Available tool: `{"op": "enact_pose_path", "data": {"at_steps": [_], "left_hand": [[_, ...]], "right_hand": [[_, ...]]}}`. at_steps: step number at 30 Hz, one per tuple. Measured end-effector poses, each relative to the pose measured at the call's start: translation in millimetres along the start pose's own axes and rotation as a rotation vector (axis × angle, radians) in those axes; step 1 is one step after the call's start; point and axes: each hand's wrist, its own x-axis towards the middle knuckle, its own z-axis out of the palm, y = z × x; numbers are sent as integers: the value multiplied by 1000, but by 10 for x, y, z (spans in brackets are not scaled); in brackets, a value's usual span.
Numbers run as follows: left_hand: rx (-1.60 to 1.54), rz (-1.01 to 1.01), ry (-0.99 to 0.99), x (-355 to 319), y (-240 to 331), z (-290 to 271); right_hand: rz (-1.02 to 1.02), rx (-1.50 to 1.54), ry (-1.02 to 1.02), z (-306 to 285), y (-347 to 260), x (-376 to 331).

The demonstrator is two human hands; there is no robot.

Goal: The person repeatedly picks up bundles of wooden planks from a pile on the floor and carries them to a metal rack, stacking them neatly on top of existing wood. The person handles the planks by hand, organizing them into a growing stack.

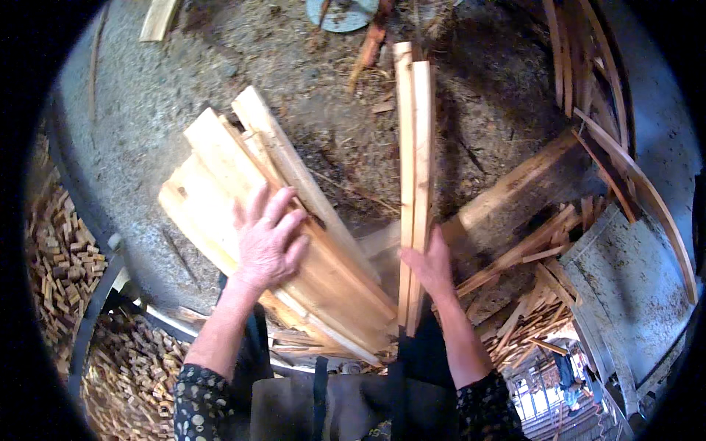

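Observation:
My left hand (270, 239) lies flat, fingers spread, on top of a fanned bundle of pale wooden boards (220, 158) that lean away to the upper left. My right hand (429, 266) grips two narrow wooden slats (414, 147) near their lower end. The slats stand almost upright, side by side, just right of the bundle. Both forearms come up from the lower edge in dark dotted sleeves.
Loose offcut strips (529, 309) are heaped at the right beside a grey metal panel (625, 287). Small wood blocks (66, 264) fill a pile at the left. Curved long slats (625, 162) lean at the far right. The ground (147, 95) is gritty, strewn with sawdust.

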Motion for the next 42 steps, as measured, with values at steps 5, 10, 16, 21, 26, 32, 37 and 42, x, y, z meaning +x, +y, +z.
{"op": "enact_pose_path", "data": {"at_steps": [5,10,16,21,26,32,37,42], "left_hand": [[-398,7,165,-166,-136,-144],[-654,-757,580,-912,-593,-263],[-1646,-1559,336,-1495,-1202,870],[-1921,-1381,258,-1533,-1235,1205],[-1425,-1500,395,-1658,-1080,1289],[-1097,-1309,487,-1585,-900,1236],[-1713,-1523,469,-1385,-814,1127],[-2145,-1241,340,-1757,-1033,1935]], "right_hand": [[-227,-290,-233,456,140,-58],[244,82,-437,551,409,353],[231,129,-480,655,538,906],[360,351,-537,833,141,1058],[326,531,-546,887,78,1198],[261,349,-531,873,-31,1041],[334,381,-505,830,48,1146],[323,391,-510,801,56,1130]]}}
